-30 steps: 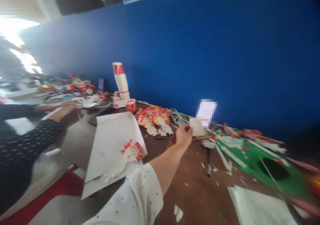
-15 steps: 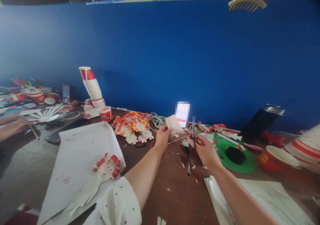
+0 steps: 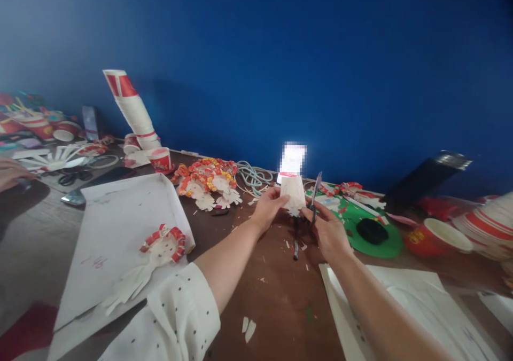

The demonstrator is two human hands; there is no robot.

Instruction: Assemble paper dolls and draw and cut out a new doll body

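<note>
A cream-white piece of paper [image 3: 294, 191] is held up by my left hand [image 3: 269, 209], its thumb pressed on the paper's front. In my right hand [image 3: 326, 229] is a pair of scissors [image 3: 316, 191], blades pointing up, just right of the paper. The right fingertips come close to the paper's lower right edge; whether they touch it I cannot tell. Below the paper a black pen [image 3: 295, 248] lies on the brown table [image 3: 276, 307] among small paper scraps.
Left are a white box lid [image 3: 120, 201] with a paper figure [image 3: 162, 249], and leaning stacked cups [image 3: 134, 112]. Red-and-yellow paper figures [image 3: 210, 177] lie behind. Right stand a green sheet [image 3: 377, 246], a red paper cup [image 3: 435, 237] and a black flask [image 3: 425, 182]. Another person's hand [image 3: 14, 171] shows far left.
My left hand has turned the paper more upright and brought it right, nearer the scissors. The thin stick seen beneath the paper no longer shows. The camera view has tilted downward.
</note>
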